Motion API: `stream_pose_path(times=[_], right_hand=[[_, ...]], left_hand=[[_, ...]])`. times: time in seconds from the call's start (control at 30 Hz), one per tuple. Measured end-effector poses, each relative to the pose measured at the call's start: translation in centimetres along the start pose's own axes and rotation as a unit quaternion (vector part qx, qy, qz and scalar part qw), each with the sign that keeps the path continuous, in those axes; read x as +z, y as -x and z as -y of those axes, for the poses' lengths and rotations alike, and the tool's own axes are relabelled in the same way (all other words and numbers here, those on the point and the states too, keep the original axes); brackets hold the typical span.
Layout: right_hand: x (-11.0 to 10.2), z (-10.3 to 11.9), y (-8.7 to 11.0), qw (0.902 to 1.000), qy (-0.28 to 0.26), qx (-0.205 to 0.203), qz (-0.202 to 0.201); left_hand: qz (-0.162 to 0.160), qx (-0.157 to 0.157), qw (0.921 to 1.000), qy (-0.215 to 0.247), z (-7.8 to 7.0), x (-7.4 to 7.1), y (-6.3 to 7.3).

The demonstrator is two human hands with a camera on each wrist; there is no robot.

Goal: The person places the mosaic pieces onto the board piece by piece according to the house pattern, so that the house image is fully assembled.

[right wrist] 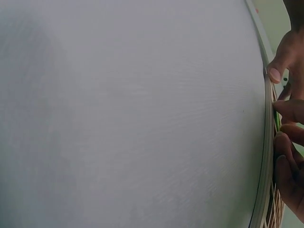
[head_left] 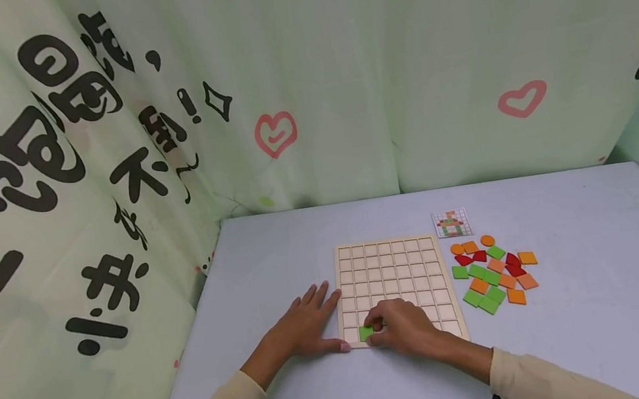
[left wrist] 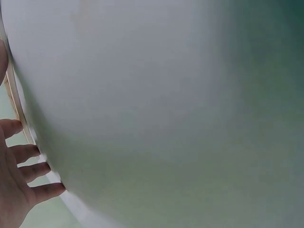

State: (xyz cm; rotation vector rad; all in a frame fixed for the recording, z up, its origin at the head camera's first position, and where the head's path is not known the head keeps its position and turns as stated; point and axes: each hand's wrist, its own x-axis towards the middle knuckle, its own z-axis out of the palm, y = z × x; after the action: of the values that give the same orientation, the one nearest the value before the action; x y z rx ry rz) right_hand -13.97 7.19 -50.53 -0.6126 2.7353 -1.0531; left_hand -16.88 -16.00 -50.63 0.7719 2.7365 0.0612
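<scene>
A wooden grid board (head_left: 387, 271) lies flat on the table. My left hand (head_left: 310, 326) is spread along its left edge, with the thumb at the near left corner. Over the board's nearest row, my right hand (head_left: 405, 329) pinches a green square tile (head_left: 366, 333) between thumb and index finger, at the second cell from the left. A sliver of that green tile shows between the fingertips in the right wrist view. The left wrist view shows the fingers of the left hand (left wrist: 16, 183) straight and apart.
To the right of the board lie loose green tiles (head_left: 489, 304), orange tiles (head_left: 516, 296), red pieces (head_left: 515, 270) and orange round pieces (head_left: 487, 240). Behind them is a small pattern card (head_left: 452, 224). Printed curtains (head_left: 336, 91) enclose the white table (head_left: 592, 272) at the back and sides.
</scene>
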Motion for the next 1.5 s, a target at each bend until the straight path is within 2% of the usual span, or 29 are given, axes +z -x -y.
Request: stream_pose_path(times=[0.37, 0.57, 0.77, 0.87, 1.1, 1.33, 1.5], right_hand=[[0.0, 0.2, 0.1, 0.9995, 0.021, -0.023, -0.011], [-0.2, -0.3, 0.1, 0.9990, 0.015, -0.041, 0.006], [-1.5, -1.7, 0.5, 0.9949, -0.041, -0.084, 0.038], [-2.6, -2.7, 1.0, 0.9922, -0.070, -0.090, 0.051], [-5.6, -5.8, 2.4, 0.9943, -0.069, -0.059, 0.056], [-7.9, -9.0, 4.5, 0.9992, -0.034, -0.016, 0.018], [-9.6, -10.2, 5.5, 0.9996, 0.016, 0.010, -0.020]], left_hand=[[0.002, 0.002, 1.0000, 0.002, 0.1, 0.1, -0.1], [0.006, 0.000, 1.0000, 0.004, 0.0, 0.0, 0.0], [0.006, -0.005, 1.0000, 0.006, -0.1, 0.0, 0.0], [0.006, -0.007, 0.9999, 0.009, -0.1, 0.1, -0.1], [0.003, -0.007, 0.9999, 0.012, -0.1, 0.1, -0.1], [0.009, -0.006, 0.9999, 0.009, 0.0, 0.2, 0.0], [0.010, -0.007, 0.9999, 0.011, -0.1, 0.2, -0.1]])
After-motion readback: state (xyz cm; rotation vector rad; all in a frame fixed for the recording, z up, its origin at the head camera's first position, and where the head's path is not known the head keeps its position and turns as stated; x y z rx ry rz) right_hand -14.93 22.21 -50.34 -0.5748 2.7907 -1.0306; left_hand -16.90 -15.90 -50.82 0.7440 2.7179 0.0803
